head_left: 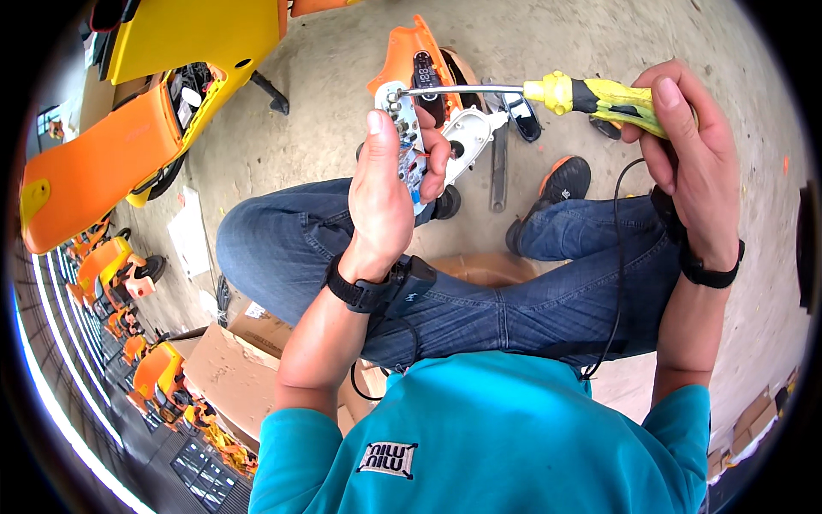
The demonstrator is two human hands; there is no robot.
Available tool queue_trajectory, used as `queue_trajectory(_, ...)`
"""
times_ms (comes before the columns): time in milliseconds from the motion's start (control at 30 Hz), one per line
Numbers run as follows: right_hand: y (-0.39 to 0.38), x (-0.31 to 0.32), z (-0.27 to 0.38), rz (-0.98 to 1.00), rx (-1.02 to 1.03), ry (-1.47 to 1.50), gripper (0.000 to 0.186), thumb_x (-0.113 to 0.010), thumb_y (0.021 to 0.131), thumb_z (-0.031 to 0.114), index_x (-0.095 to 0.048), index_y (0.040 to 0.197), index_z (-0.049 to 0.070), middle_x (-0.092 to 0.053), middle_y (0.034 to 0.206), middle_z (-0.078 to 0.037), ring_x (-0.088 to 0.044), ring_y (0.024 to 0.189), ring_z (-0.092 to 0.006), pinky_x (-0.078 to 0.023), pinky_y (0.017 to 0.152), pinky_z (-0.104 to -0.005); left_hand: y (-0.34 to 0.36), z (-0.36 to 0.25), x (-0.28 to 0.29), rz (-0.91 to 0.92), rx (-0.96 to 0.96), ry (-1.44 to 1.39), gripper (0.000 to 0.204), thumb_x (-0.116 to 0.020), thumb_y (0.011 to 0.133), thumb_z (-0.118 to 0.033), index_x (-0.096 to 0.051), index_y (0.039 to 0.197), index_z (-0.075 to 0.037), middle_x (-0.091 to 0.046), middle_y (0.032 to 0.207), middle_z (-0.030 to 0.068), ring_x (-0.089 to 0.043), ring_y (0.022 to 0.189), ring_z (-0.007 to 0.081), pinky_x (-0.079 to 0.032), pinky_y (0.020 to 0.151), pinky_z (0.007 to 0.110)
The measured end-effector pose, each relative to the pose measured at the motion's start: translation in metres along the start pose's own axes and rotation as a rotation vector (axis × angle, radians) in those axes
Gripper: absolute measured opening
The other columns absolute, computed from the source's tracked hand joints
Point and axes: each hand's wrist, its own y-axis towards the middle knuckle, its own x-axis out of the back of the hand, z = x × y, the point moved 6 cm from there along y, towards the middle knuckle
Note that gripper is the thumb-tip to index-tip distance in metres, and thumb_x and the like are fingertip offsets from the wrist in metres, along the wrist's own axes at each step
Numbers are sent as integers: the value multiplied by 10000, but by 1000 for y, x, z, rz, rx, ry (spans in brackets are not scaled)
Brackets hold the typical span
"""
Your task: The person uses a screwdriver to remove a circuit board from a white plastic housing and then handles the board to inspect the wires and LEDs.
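Observation:
In my left hand [390, 184] is a narrow circuit board [411, 154], bluish with round metal parts along it, gripped between thumb and fingers. My right hand [689, 141] is closed around the yellow and black handle of a screwdriver [591, 98]. Its long shaft runs left, and the tip meets or nearly meets the upper end of the board. Just beyond the board is a white plastic housing [471, 137], partly behind my left fingers. Past it stands an orange panel [401, 56] with a dark display unit [425, 73].
A smartphone [522, 120] and a long metal wrench [498, 171] lie on the concrete floor. Large yellow and orange scooter bodies [107, 154] stand at the left. Cardboard boxes [235, 368] sit beside my left arm. A black cable [618, 257] hangs near my right wrist.

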Motion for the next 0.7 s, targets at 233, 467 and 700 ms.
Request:
queue_trajectory(233,-4,1,10,-14,370,-250,190,-543,943,209,-536,1056,56,-541,1008,-26,-488,719,-48,-385,601,-167,-3,2,-1,11,31,20,538,-239,994,-516,-472,1016,-32,-510,680,49,-404,514,88,-343,473,228)
queue_trajectory(467,-5,0,4,8,116,-249,272,-481,975,273,-522,1131,55,-536,1031,-41,-507,636,-49,-396,588,-144,0,2,0,4,34,-44,521,-254,996,-505,-472,1029,-32,-504,677,53,-397,509,90,-338,466,230)
queue_trajectory(700,-1,5,3,-60,317,-238,270,-503,967,276,-516,1136,65,-531,1034,-62,-504,679,-65,-402,604,-148,2,4,1,19,44,-72,535,-264,991,-518,-480,1033,-30,-503,680,57,-394,506,94,-332,463,230)
